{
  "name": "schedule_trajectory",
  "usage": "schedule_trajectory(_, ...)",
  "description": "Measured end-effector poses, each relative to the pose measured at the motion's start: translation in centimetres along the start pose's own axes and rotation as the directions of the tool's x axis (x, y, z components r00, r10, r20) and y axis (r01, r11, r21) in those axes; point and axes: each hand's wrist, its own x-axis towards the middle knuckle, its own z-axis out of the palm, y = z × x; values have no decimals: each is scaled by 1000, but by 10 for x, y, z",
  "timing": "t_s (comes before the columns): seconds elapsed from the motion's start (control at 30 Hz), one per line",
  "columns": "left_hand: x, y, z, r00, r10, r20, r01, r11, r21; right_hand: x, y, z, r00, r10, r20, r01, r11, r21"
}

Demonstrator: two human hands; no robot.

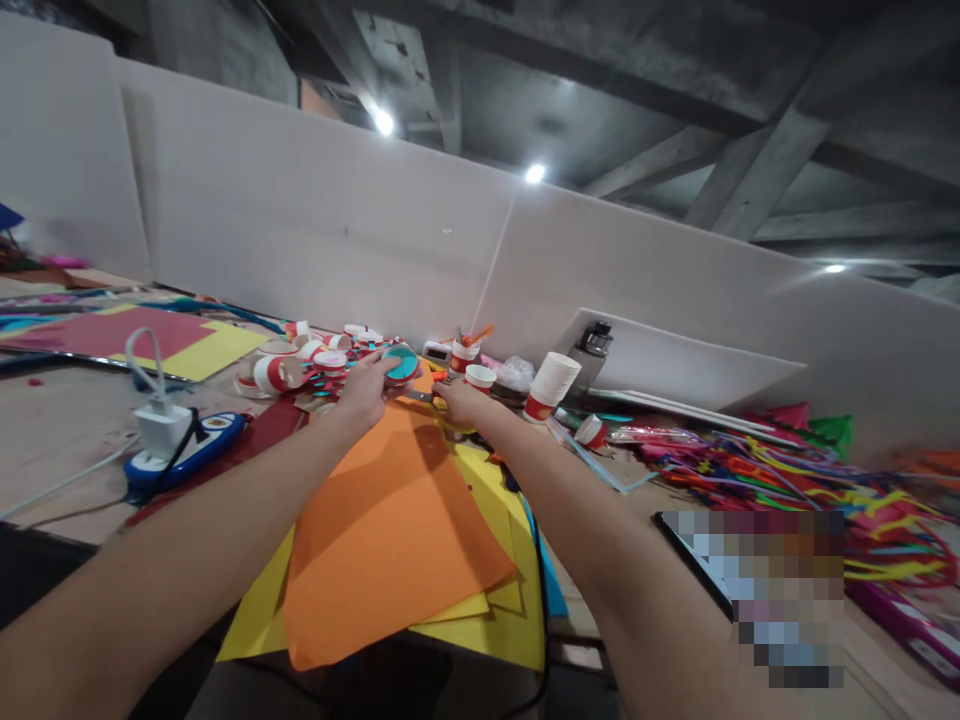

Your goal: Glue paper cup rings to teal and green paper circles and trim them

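My left hand is closed around a short paper cup piece with a red and white side and a teal inner face. My right hand grips what looks like a pair of scissors, with a grey blade and orange at the handle. The blade points left, close to the cup piece. Below both hands lies a large orange sheet over yellow sheets. A heap of cut red and white cups sits left of my left hand.
Stacked paper cups and a dark bottle stand to the right. A blue power strip with a white charger is at left. Colourful strips pile up at right. A white partition runs behind.
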Motion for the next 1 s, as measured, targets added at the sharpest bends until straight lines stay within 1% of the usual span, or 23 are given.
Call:
schedule_trajectory(0.1,-3,-1,2,999,43,0,-43,999,17,-2,2,-11,1000,11,-6,-12,999,-51)
schedule_trajectory(0.17,-5,-1,3,997,79,-13,-79,997,15,-3,4,-21,998,36,-57,-39,998,-55)
schedule_trajectory(0.23,-6,0,3,996,85,-16,-85,996,14,-4,7,-31,990,80,-114,-84,996,-31)
schedule_trajectory(0.3,-7,0,3,998,63,14,-63,998,26,-8,12,-43,978,130,-164,-128,992,23)
schedule_trajectory(0.37,-9,0,3,997,33,66,-37,998,54,-18,14,-53,967,167,-194,-148,983,108)
schedule_trajectory(0.47,-12,-2,5,992,-17,121,6,996,93,-45,13,-62,960,196,-200,-140,955,262)
schedule_trajectory(0.5,-14,-3,6,990,-42,135,28,994,102,-55,11,-63,958,197,-206,-120,934,338)
schedule_trajectory(0.53,-16,-5,8,986,-68,149,52,993,110,-66,9,-63,956,181,-232,-26,837,546)
schedule_trajectory(0.57,-18,-7,10,982,-91,165,73,991,116,-76,7,-63,955,149,-258,77,712,698)
schedule_trajectory(0.6,-21,-10,11,977,-111,183,89,989,120,-85,6,-62,953,119,-279,148,622,769)
schedule_trajectory(0.63,-24,-12,13,972,-126,199,104,987,121,-93,4,-60,956,84,-282,183,581,793)
schedule_trajectory(0.67,-26,-15,15,968,-141,207,119,986,119,-99,4,-59,953,60,-296,205,591,780)
schedule_trajectory(0.7,-29,-18,16,965,-158,207,136,984,116,-105,3,-58,951,44,-307,206,649,732)
schedule_trajectory(0.73,-31,-20,17,963,-174,207,154,982,113,-109,3,-57,948,40,-317,186,737,650)
schedule_trajectory(0.8,-34,-23,20,957,-205,203,189,977,99,-115,1,-56,947,50,-319,87,912,402)
schedule_trajectory(0.83,-36,-24,21,958,-214,193,200,976,90,-117,0,-55,950,60,-306,21,966,256)
schedule_trajectory(0.87,-37,-24,22,959,-217,180,206,975,80,-118,-2,-54,957,68,-282,-35,992,119)
schedule_trajectory(0.9,-38,-24,24,962,-215,168,206,976,68,-120,-4,-52,965,69,-254,-72,997,0)
schedule_trajectory(0.93,-38,-24,25,966,-209,151,203,977,57,-121,-6,-50,972,66,-224,-89,992,-95)
schedule_trajectory(1.0,-39,-23,27,972,-188,138,185,982,38,-122,-10,-46,982,58,-180,-98,971,-218)
